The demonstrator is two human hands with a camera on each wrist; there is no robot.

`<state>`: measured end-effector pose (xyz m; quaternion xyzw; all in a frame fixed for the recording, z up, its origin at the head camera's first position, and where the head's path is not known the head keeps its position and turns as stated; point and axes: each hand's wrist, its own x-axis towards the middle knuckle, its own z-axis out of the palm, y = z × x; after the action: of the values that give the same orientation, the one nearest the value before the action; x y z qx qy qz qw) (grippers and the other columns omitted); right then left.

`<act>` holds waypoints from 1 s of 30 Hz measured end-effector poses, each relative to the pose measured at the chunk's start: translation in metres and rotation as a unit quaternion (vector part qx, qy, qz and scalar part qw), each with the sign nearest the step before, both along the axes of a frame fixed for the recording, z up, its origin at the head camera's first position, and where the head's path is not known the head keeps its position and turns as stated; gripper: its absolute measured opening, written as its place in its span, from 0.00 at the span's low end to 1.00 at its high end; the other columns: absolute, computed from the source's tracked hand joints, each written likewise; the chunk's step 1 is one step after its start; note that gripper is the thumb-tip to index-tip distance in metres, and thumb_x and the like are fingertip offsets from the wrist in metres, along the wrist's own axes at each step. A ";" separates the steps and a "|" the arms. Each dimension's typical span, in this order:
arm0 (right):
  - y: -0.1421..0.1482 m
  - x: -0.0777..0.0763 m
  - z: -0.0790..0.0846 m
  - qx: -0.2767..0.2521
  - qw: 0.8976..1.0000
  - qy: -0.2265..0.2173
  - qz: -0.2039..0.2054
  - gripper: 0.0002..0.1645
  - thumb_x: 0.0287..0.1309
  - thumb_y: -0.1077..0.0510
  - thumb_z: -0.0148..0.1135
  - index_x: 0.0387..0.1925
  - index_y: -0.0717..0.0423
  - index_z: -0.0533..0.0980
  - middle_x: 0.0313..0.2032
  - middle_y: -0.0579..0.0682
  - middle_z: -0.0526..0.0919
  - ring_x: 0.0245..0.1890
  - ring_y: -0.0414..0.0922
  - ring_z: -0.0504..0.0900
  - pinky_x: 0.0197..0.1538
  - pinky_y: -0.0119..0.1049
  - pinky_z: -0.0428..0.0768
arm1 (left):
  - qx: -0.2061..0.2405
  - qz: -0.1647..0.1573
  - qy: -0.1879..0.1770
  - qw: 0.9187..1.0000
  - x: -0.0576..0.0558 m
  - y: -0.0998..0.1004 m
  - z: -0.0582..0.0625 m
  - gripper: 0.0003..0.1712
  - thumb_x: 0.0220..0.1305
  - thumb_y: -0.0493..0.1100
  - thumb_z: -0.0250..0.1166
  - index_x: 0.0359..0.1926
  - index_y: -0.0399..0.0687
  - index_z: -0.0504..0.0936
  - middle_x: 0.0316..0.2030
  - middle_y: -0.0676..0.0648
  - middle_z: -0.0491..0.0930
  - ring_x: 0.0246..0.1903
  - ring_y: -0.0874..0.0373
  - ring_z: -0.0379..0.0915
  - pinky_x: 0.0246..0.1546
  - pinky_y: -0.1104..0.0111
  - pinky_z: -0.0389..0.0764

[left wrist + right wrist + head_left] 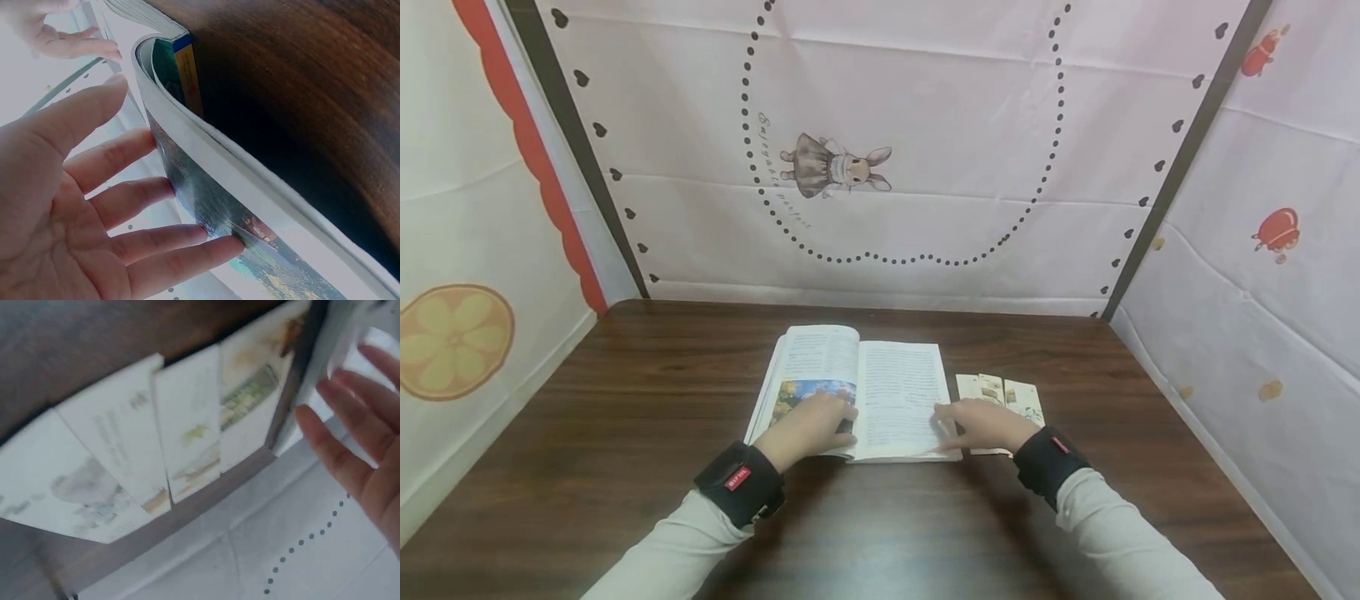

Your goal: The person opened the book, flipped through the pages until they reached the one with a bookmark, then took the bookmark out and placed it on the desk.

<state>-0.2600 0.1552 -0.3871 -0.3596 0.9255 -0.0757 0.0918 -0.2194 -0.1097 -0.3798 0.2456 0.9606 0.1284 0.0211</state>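
Note:
An open book lies on the dark wooden table, a colour picture printed on its left page. My left hand rests on that page, its fingers extended across the picture. In the left wrist view the fingertips touch the page, and the book's blue and yellow spine shows at the end. At the right page's outer edge is my right hand, fingers stretched toward the paper. Several illustrated cards lie just right of the book, partly covered by the right hand in the head view.
The wooden table carries the book and cards. Behind it hangs a pale cloth with a rabbit print and dotted line. Further printed cloths stand at the left and right sides. Both wrists wear black bands.

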 end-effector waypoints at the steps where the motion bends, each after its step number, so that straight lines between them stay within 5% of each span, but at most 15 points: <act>1: 0.000 0.000 0.002 0.000 1.000 0.021 0.007 0.17 0.53 0.54 0.67 0.46 0.54 0.81 0.44 0.51 0.86 0.35 0.41 0.82 0.41 0.35 0.79 | -0.001 0.004 -0.002 1.000 0.000 0.001 0.000 0.12 0.52 0.46 0.71 0.31 0.42 0.83 0.27 0.47 0.80 0.23 0.59 0.67 0.25 0.68 0.68; 5: -0.004 -0.002 0.009 -0.021 0.991 0.129 0.028 0.06 0.50 0.62 0.67 0.34 0.54 0.84 0.32 0.47 0.87 0.29 0.40 0.82 0.38 0.36 0.79 | -0.014 0.045 -0.015 0.999 0.000 0.008 0.001 0.21 0.48 0.58 0.71 0.25 0.44 0.80 0.19 0.52 0.68 0.20 0.60 0.62 0.22 0.70 0.60; 9: -0.010 -0.001 0.016 -0.074 0.966 0.243 0.053 0.07 0.46 0.61 0.70 0.32 0.53 0.84 0.31 0.46 0.87 0.35 0.41 0.84 0.45 0.37 0.79 | -0.027 0.080 -0.004 0.996 0.000 0.020 0.001 0.34 0.42 0.69 0.69 0.25 0.40 0.80 0.19 0.49 0.70 0.21 0.57 0.64 0.24 0.68 0.65; 14: -0.018 0.005 0.027 -0.108 0.925 0.348 0.113 0.12 0.42 0.62 0.72 0.33 0.54 0.82 0.34 0.47 0.87 0.39 0.42 0.84 0.48 0.36 0.79 | -0.061 0.096 0.016 0.993 0.001 0.034 -0.001 0.44 0.42 0.75 0.64 0.33 0.34 0.83 0.25 0.41 0.79 0.31 0.46 0.76 0.40 0.52 0.78; 17: -0.022 0.008 0.031 -0.115 0.912 0.371 0.130 0.15 0.39 0.63 0.74 0.34 0.55 0.83 0.35 0.47 0.87 0.41 0.43 0.83 0.49 0.34 0.79 | -0.080 0.104 0.030 0.991 0.002 0.039 -0.001 0.39 0.46 0.69 0.66 0.36 0.34 0.83 0.32 0.35 0.82 0.40 0.37 0.78 0.43 0.42 0.76; 20: -0.024 0.008 0.033 -0.123 0.917 0.362 0.116 0.15 0.41 0.62 0.74 0.35 0.55 0.83 0.37 0.49 0.87 0.44 0.45 0.83 0.51 0.36 0.79 | -0.090 0.110 0.048 0.989 0.002 0.041 0.000 0.29 0.49 0.57 0.68 0.38 0.33 0.83 0.38 0.31 0.81 0.47 0.30 0.75 0.43 0.37 0.74; 24: -0.022 0.003 0.032 -0.146 0.942 0.300 0.028 0.18 0.47 0.64 0.70 0.44 0.60 0.79 0.45 0.55 0.85 0.49 0.50 0.82 0.54 0.42 0.78 | -0.066 0.106 0.063 0.990 0.002 0.039 -0.001 0.18 0.50 0.44 0.66 0.34 0.30 0.82 0.35 0.30 0.81 0.42 0.32 0.77 0.37 0.45 0.79; 28: -0.017 -0.002 0.025 -0.138 0.969 0.188 -0.078 0.24 0.55 0.62 0.64 0.54 0.65 0.73 0.52 0.61 0.80 0.54 0.55 0.79 0.56 0.47 0.76 | 0.030 0.129 0.026 0.991 -0.001 0.029 0.001 0.13 0.57 0.42 0.60 0.23 0.36 0.78 0.20 0.43 0.75 0.21 0.51 0.73 0.19 0.65 0.73; 30: -0.014 -0.003 0.019 -0.105 0.982 0.130 -0.093 0.27 0.58 0.57 0.62 0.57 0.66 0.71 0.54 0.62 0.78 0.55 0.56 0.78 0.57 0.48 0.75 | 0.103 0.165 -0.009 0.981 -0.003 0.020 0.003 0.16 0.62 0.46 0.57 0.22 0.40 0.76 0.15 0.47 0.71 0.14 0.57 0.67 0.14 0.71 0.64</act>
<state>-0.2626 0.1407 -0.3680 -0.2861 0.9459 -0.1337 -0.0746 -0.2221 -0.0896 -0.3767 0.0838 0.9693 0.2305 -0.0175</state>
